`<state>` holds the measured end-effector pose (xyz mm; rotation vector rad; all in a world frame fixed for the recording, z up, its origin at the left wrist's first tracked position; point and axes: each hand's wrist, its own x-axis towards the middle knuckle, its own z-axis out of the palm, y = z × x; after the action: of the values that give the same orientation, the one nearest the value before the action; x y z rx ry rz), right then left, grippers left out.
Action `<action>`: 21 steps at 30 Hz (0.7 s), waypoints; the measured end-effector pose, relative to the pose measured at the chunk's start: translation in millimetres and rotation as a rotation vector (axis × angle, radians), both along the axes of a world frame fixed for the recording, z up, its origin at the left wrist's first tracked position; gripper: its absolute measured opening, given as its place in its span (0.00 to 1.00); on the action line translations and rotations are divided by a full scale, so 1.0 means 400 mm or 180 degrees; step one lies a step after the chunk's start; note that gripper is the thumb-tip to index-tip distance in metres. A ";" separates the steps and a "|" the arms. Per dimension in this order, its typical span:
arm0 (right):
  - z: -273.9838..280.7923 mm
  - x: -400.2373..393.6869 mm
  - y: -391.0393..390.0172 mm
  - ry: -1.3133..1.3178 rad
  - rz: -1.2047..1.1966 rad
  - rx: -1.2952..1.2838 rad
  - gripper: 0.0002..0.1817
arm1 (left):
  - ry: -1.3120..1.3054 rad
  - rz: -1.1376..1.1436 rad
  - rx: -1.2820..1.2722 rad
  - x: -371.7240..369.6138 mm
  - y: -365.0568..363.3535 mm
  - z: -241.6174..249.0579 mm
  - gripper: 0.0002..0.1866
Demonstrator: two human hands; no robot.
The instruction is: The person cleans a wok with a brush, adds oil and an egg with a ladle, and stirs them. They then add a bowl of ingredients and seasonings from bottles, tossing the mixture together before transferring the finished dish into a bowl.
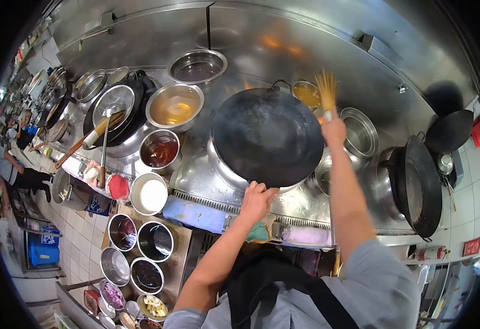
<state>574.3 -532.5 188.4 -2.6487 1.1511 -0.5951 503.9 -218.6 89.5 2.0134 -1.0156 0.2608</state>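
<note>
A large dark wok (267, 137) sits on the stove ring in front of me, its inside bare and slightly hazy. My left hand (258, 202) is closed on the wok's near rim; the near handle, if there is one, is hidden under my fingers. Held up beyond the wok's right side, my right hand (334, 130) grips a bamboo wok brush (327, 93) with its bristles pointing up and away. Just left of the bristles stands a pot of yellow liquid (306, 94). A metal bowl (359, 131) is close by on the right.
Bowls of amber liquid (174, 107), red sauce (159, 150) and white powder or liquid (149, 194) line the left. Another wok (116, 107) there holds a strainer and second brush. More woks (421, 186) stand at right. Folded cloths (194, 214) lie along the front edge.
</note>
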 end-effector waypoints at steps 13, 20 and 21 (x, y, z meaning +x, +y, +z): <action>0.058 -0.017 -0.156 0.0434 0.0500 -0.0284 0.20 | 0.0232 0.0074 0.0000 0.005 -0.003 0.020 0.10; -0.243 -0.044 0.238 0.0137 0.3625 0.1012 0.26 | 0.0231 0.0126 0.0210 -0.004 -0.011 0.033 0.09; -0.160 -0.064 0.210 0.0896 0.3728 0.1352 0.28 | 0.0269 0.0165 0.0189 -0.011 -0.006 0.027 0.09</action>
<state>548.8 -448.5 124.4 -2.4724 -0.3277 0.2263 499.6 -220.9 100.2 2.0884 -0.9291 0.1736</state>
